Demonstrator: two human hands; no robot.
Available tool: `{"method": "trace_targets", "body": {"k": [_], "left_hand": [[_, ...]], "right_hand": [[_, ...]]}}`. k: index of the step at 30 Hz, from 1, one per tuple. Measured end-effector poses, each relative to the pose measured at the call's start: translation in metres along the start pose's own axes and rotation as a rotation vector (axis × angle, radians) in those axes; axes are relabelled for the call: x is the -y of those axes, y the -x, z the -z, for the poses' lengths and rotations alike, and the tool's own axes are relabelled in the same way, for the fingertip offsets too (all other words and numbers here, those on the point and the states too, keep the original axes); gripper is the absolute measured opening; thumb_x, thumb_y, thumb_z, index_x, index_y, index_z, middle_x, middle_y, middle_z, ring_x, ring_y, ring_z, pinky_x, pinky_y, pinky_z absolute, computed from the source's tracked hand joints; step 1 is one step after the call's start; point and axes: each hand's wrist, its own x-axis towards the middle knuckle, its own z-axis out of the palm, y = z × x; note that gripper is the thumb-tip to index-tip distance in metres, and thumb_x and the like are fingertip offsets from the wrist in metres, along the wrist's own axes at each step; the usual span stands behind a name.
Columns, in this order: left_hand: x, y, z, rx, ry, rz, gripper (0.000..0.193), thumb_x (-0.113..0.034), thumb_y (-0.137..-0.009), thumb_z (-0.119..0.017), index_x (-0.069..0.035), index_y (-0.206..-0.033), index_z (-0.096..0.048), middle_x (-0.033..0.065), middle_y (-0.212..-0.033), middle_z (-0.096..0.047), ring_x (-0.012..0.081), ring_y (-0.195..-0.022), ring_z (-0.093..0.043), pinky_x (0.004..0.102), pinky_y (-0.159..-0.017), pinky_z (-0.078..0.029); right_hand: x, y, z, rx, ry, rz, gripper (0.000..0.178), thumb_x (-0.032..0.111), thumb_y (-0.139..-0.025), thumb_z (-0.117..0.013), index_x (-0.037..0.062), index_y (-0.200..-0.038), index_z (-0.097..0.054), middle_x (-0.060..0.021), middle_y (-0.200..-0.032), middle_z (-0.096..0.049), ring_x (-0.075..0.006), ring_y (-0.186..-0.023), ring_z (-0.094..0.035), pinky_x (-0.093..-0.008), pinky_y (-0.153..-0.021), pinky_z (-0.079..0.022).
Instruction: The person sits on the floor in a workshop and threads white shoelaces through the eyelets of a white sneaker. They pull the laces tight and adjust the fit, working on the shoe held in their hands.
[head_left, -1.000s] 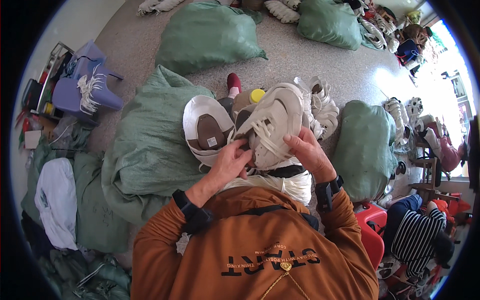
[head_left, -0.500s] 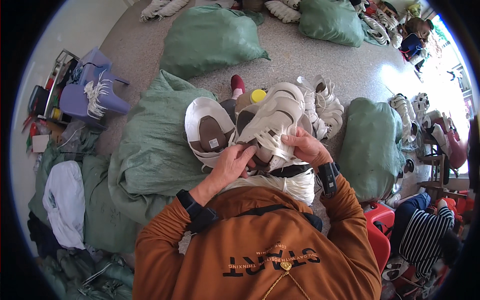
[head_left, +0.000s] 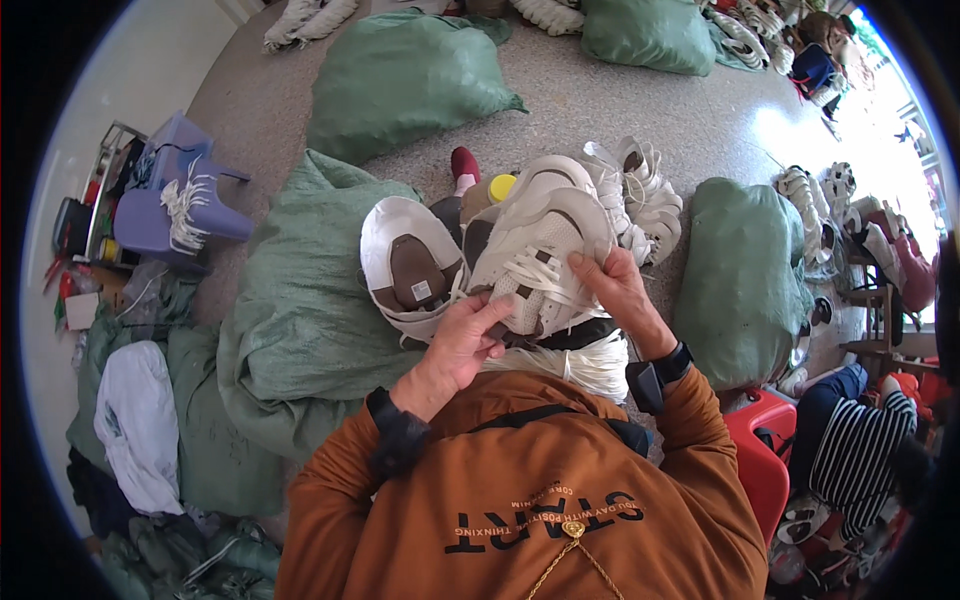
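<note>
A pale beige sneaker point(head_left: 545, 240) with white laces sits in front of my body, toe end nearest me. My left hand point(head_left: 462, 345) pinches its near left edge between thumb and fingers. On its right side, my right hand point(head_left: 625, 295) grips with the thumb on top and the other fingers underneath, partly hidden. Against the sneaker's left side lies a white shoe point(head_left: 395, 235) with a brown insole and a small white label inside. A thick bundle of white laces point(head_left: 580, 368) rests across my lap, just below the sneaker.
Green sacks lie to the left point(head_left: 310, 270), right point(head_left: 740, 290) and far side point(head_left: 410, 80). More laced sneakers point(head_left: 652, 205) stand beyond my right hand. A yellow-lidded container point(head_left: 502, 187) is behind the shoes. A purple stool point(head_left: 175, 200) stands left, a red chair point(head_left: 758, 455) near right.
Both hands keep hold of the sneaker. My left hand has shifted along its near edge, and my right hand has moved slightly up its right side, uncovering more laces.
</note>
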Motion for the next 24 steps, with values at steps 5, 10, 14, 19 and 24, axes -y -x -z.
{"method": "trace_targets", "body": {"k": [5,10,14,19,24], "left_hand": [[0.020,-0.011,0.005,0.036,-0.064,-0.284,0.027,-0.017,-0.093,-0.073,-0.006,-0.117,-0.065,0.0030,-0.107,-0.070,0.0130,-0.093,-0.066,0.0271,-0.080,-0.050],[0.015,-0.021,-0.015,0.117,0.122,-0.163,0.042,-0.012,-0.092,-0.074,-0.002,-0.130,-0.059,0.0057,-0.122,-0.066,0.0154,-0.108,-0.064,0.0330,-0.094,-0.053],[0.022,-0.029,-0.017,0.148,0.165,-0.137,0.041,-0.011,-0.092,-0.072,-0.010,-0.131,-0.059,0.0006,-0.120,-0.067,0.0160,-0.112,-0.064,0.0341,-0.095,-0.053],[0.032,-0.042,-0.017,0.167,0.183,-0.217,0.036,-0.007,-0.093,-0.068,-0.009,-0.128,-0.061,0.0031,-0.119,-0.068,0.0159,-0.105,-0.067,0.0336,-0.088,-0.056],[0.031,-0.053,-0.021,0.095,0.165,-0.279,0.028,-0.006,-0.094,-0.066,-0.003,-0.121,-0.066,0.0030,-0.114,-0.069,0.0133,-0.099,-0.066,0.0298,-0.087,-0.054]], "right_hand": [[-0.014,-0.001,0.011,0.015,0.089,0.018,0.024,0.016,-0.101,-0.062,-0.0030,-0.114,-0.070,0.0023,-0.095,-0.071,-0.0049,-0.084,-0.060,-0.0250,-0.074,-0.052],[-0.012,0.012,0.006,-0.366,0.368,0.136,0.029,0.009,-0.094,-0.069,-0.0033,-0.120,-0.064,-0.0046,-0.099,-0.068,-0.0130,-0.084,-0.062,-0.0285,-0.074,-0.053],[0.017,0.035,-0.006,-0.606,0.757,0.445,0.037,-0.005,-0.082,-0.070,-0.0011,-0.117,-0.061,-0.0144,-0.104,-0.063,-0.0263,-0.095,-0.062,-0.0363,-0.084,-0.052],[0.014,0.037,-0.023,-0.092,0.665,0.280,0.031,0.001,-0.083,-0.069,0.0010,-0.113,-0.059,-0.0152,-0.120,-0.059,-0.0276,-0.116,-0.058,-0.0375,-0.103,-0.043],[0.003,0.000,0.008,0.124,0.293,0.081,0.024,0.004,-0.092,-0.068,0.0028,-0.114,-0.059,-0.0081,-0.130,-0.053,-0.0168,-0.126,-0.050,-0.0319,-0.111,-0.038]]}}
